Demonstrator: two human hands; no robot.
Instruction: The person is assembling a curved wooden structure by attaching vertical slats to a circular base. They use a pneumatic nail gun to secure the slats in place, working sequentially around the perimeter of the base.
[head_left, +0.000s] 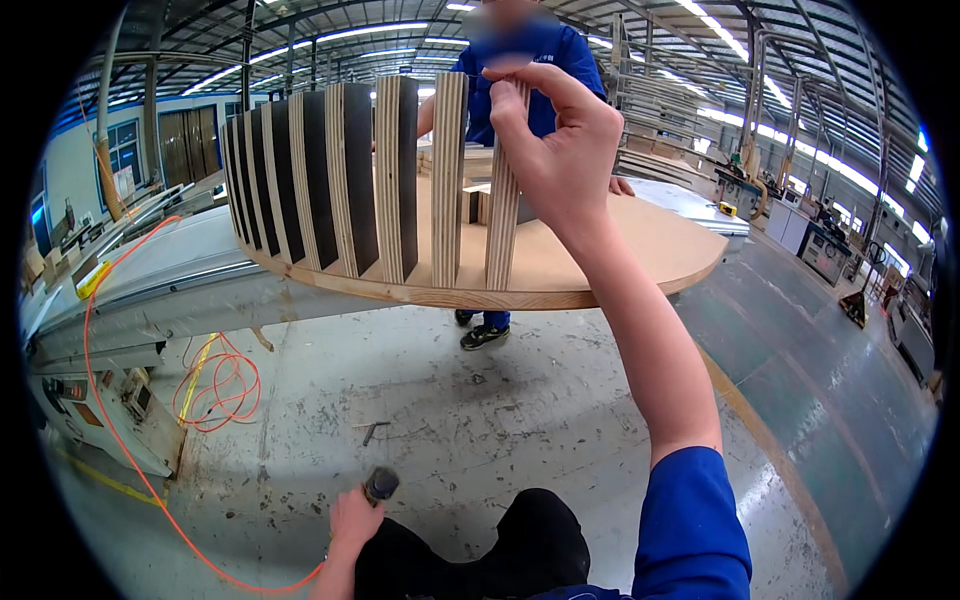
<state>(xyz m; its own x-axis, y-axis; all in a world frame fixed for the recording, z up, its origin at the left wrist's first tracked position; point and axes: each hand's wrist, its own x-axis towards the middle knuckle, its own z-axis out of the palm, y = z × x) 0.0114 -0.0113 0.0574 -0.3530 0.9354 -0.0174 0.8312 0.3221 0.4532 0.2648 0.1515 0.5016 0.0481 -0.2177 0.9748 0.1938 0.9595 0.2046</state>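
Note:
My right hand reaches up and pinches the top end of an upright plywood strip between thumb and fingers. The strip's foot rests at the front edge of a round-edged wooden board. To its left, several similar plywood strips stand in a curved row along that edge, with dark side faces and gaps between them. Low by my left thigh, my left hand is closed around an air nail gun, of which mainly the dark rounded head shows. An orange hose runs up beside my left wrist.
Across the board stands a co-worker in blue, one hand at the board's far edge. A long metal machine table extends left under the board. More orange hose lies coiled on the floor. A pallet truck stands far right.

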